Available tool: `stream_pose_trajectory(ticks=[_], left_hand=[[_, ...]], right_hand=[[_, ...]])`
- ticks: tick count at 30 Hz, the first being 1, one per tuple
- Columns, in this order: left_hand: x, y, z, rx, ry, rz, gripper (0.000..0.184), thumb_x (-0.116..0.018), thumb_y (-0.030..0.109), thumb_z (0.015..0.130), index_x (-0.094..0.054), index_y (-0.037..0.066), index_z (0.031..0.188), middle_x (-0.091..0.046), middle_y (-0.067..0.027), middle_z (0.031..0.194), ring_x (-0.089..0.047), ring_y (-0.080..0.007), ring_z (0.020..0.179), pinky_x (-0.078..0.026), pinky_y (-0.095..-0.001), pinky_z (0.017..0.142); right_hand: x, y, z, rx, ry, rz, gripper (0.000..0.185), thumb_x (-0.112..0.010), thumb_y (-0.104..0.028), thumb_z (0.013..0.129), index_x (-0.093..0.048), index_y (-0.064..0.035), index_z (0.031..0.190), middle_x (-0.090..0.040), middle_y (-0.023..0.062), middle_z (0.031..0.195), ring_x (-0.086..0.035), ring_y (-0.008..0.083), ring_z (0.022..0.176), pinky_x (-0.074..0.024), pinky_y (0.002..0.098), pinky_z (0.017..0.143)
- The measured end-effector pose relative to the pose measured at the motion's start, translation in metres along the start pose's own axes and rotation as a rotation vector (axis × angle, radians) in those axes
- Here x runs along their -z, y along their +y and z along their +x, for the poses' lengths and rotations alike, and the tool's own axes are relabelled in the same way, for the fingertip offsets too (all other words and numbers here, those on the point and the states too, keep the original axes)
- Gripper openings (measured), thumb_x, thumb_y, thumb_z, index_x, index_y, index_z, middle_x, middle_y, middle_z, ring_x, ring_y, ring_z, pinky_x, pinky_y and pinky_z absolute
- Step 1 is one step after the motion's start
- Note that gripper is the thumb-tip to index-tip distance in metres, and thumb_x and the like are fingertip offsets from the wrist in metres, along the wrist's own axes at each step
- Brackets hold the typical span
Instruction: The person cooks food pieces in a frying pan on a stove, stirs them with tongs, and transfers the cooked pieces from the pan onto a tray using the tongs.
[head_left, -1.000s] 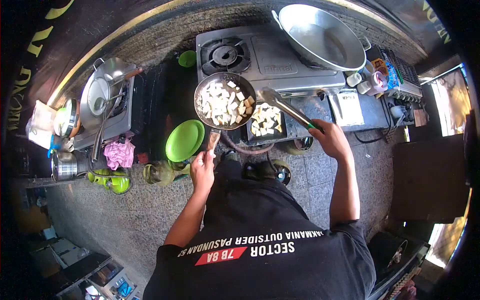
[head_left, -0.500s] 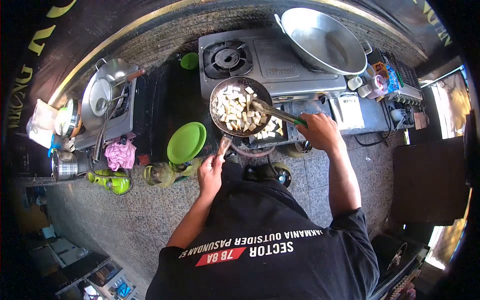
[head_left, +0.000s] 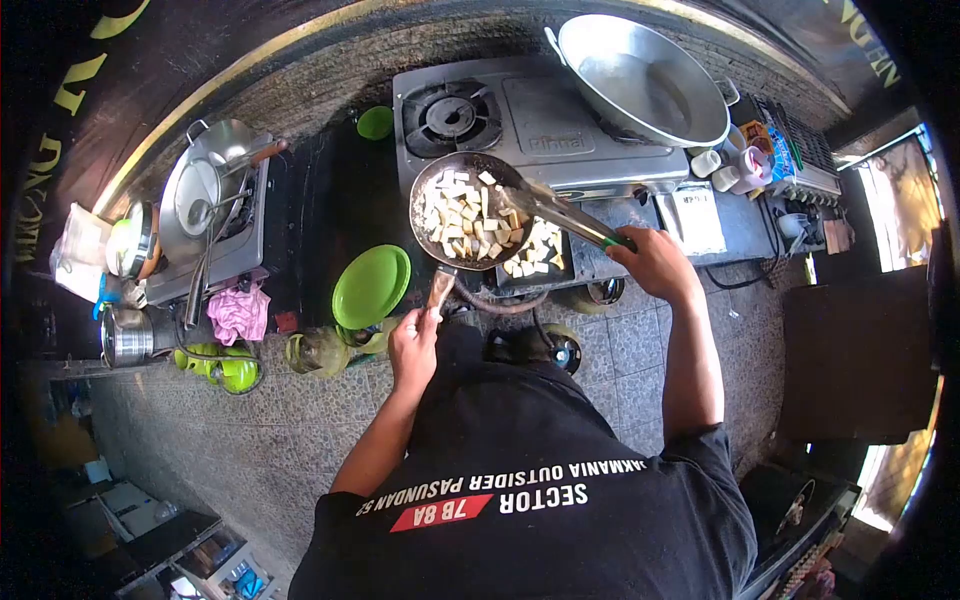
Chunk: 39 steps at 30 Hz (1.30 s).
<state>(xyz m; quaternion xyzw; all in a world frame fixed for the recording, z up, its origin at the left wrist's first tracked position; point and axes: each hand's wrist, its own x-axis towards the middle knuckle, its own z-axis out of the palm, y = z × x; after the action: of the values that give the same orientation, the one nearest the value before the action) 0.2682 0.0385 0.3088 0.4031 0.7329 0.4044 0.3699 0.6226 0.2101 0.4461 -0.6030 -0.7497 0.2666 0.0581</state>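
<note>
Fingers (head_left: 427,322) of the left hand (head_left: 411,350) wrap the handle (head_left: 440,288); the right hand (head_left: 655,264) grips tongs (head_left: 580,220). The pan (head_left: 478,166) of pale pieces (head_left: 462,212), upper centre of the frame, is best held level against spills.

It's a kitchen I'm standing in: a Rinnai gas stove (head_left: 545,118) under a big two-handled wok (head_left: 645,85), a frying pan (head_left: 498,168) of cubed food (head_left: 466,222), green gas cylinders (head_left: 318,353) below.

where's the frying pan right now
In the head view, just above the middle: the left hand holds the frying pan by its handle, near the front edge of the gray stove, right of the large green plate.
</note>
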Motion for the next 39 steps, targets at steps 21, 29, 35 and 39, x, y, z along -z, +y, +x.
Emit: stream_pose_trajectory(ticks=[21, 29, 35, 39], left_hand=[[0.003, 0.006, -0.011, 0.018, 0.0, 0.029, 0.048, -0.062, 0.046, 0.104, -0.071, 0.0, 0.095, -0.062, -0.0062, 0.068, -0.055, -0.0149, 0.064, -0.045, -0.0347, 0.063], [0.003, -0.001, -0.009, 0.031, 0.005, -0.02, 0.045, -0.063, 0.044, 0.104, -0.07, 0.001, 0.092, -0.054, -0.0009, 0.062, -0.049, -0.0112, 0.057, -0.04, -0.0324, 0.056], [0.003, 0.0, -0.01, 0.026, -0.003, -0.03, 0.044, -0.063, 0.044, 0.103, -0.07, 0.002, 0.091, -0.053, 0.0004, 0.061, -0.049, -0.0103, 0.057, -0.04, -0.0316, 0.055], [0.001, -0.005, -0.008, 0.037, 0.003, -0.057, 0.043, -0.063, 0.043, 0.103, -0.071, 0.003, 0.09, -0.053, 0.0006, 0.06, -0.049, -0.0101, 0.056, -0.039, -0.0317, 0.054]], right_hand=[[0.021, -0.042, 0.007, 0.13, -0.103, -0.403, 0.029, -0.066, -0.036, 0.094, -0.077, -0.0126, 0.107, -0.075, 0.0192, 0.097, -0.074, 0.0387, 0.094, -0.0578, 0.0503, 0.086], [0.024, -0.028, 0.008, 0.107, -0.079, -0.254, 0.032, -0.064, -0.037, 0.097, -0.075, -0.0145, 0.118, -0.074, 0.0212, 0.097, -0.071, 0.0407, 0.097, -0.0552, 0.052, 0.086], [0.033, -0.028, 0.003, 0.12, -0.077, -0.227, 0.032, -0.064, -0.034, 0.098, -0.074, -0.0116, 0.118, -0.074, 0.0218, 0.096, -0.07, 0.0424, 0.095, -0.0547, 0.0524, 0.084], [0.034, -0.015, 0.0, 0.199, -0.008, -0.13, 0.031, -0.063, -0.033, 0.098, -0.074, -0.0096, 0.116, -0.074, 0.0206, 0.094, -0.071, 0.0422, 0.092, -0.0545, 0.0516, 0.082]])
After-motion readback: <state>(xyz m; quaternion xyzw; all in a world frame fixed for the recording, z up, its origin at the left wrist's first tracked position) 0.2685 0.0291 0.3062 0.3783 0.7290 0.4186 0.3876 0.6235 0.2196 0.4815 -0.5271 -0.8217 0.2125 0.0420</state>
